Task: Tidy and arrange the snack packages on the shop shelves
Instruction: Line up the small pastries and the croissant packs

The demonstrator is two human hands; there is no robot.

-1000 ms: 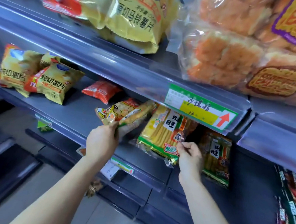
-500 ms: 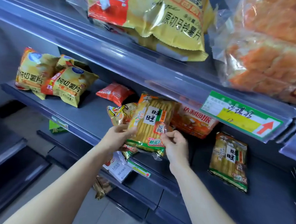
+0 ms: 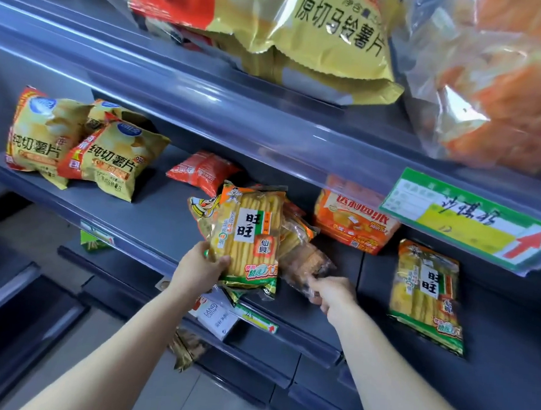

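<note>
My left hand [image 3: 199,269] grips the lower left corner of a yellow rice-cracker pack [image 3: 249,235] held upright over the middle shelf [image 3: 141,219]. Behind it lies a yellow cartoon snack bag [image 3: 203,209]. My right hand [image 3: 332,293] pinches the clear end of another cracker pack [image 3: 303,264] that sticks out to the right from under the first. A matching rice-cracker pack [image 3: 425,293] lies flat further right. An orange pie pack [image 3: 353,224] and a small red packet [image 3: 201,172] lie towards the back.
Yellow potato-chip bags [image 3: 82,149] sit at the shelf's left end. The upper shelf carries large chip bags [image 3: 305,32] and clear bags of orange snacks [image 3: 498,85] overhanging its edge. A green price label [image 3: 470,223] hangs at right. Lower shelves hold a white box [image 3: 219,319].
My left hand has taken over the yellow rice-cracker pack. My right hand let go of it and moved right onto the clear end of the pack beneath. The view shifted right.
</note>
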